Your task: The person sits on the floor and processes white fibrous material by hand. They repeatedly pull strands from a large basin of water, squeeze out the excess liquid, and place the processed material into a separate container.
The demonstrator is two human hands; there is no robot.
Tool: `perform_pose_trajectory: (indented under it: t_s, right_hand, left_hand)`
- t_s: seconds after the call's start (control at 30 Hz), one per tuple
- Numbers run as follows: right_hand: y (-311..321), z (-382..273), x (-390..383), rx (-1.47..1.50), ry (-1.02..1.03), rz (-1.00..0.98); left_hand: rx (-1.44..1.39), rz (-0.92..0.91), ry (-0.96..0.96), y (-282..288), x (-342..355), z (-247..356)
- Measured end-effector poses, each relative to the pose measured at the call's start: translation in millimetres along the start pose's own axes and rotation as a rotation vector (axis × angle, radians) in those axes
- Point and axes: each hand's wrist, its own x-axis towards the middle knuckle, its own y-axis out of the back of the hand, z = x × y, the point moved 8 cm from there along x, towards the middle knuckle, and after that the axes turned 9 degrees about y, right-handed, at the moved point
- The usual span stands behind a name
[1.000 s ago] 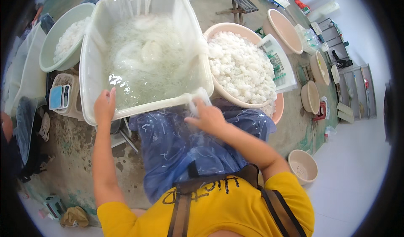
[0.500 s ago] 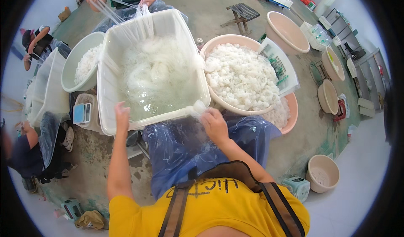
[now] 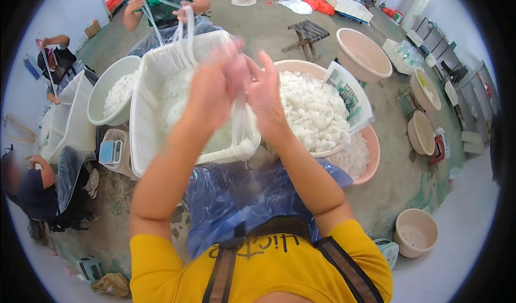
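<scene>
Both hands raised over the right part of the white rectangular tub [image 3: 141, 128]. Left hand [image 3: 216, 90] motion-blurred, fingers apparently bunched; right hand [image 3: 264, 96] partly open, fingers spread — cannot tell what either grips. White strands [image 3: 238, 126] hang from between them to the tub's near-right rim. Possible faults: strands slipping, if the grip is loose; tearing, if they snag on the rim — or tangling inside, if pulled fast.

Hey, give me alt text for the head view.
A person's bare left hand and right hand hover over a white rectangular plastic tub, white stringy strands hanging below them. At right, a round peach basin holds heaped white clumps.
</scene>
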Motion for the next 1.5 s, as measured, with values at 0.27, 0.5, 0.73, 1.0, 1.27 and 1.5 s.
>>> perform_pose_trajectory:
  t_s: [0.27,0.5,0.73,1.0,1.27,1.5]
  right_hand:
    - [4.0,154.2,-89.8,-0.867,-0.305,-0.853]
    - [-29.8,74.4,-62.1,-0.03,-0.275,-0.344]
    - [-49.2,77.5,-78.7,-0.287,-0.193,-0.418]
    - [-9.8,31.6,-48.2,-0.955,0.304,-0.226]
    - [10.3,31.4,-79.0,-0.866,0.042,-0.069]
    - [28.9,19.0,-65.6,-0.38,-0.349,0.025]
  left_hand:
    - [-0.084,-0.539,-0.338,-32.6,-13.6,180.0]
    - [-0.462,0.147,0.191,60.3,-31.7,9.6]
    - [-0.681,-0.377,0.05,96.5,-27.4,-23.6]
    - [-0.228,0.527,-0.071,126.6,-74.8,-118.1]
    - [-0.858,0.178,0.386,56.3,-63.9,-174.5]
    - [-0.42,-0.106,0.177,53.6,-79.5,-115.3]
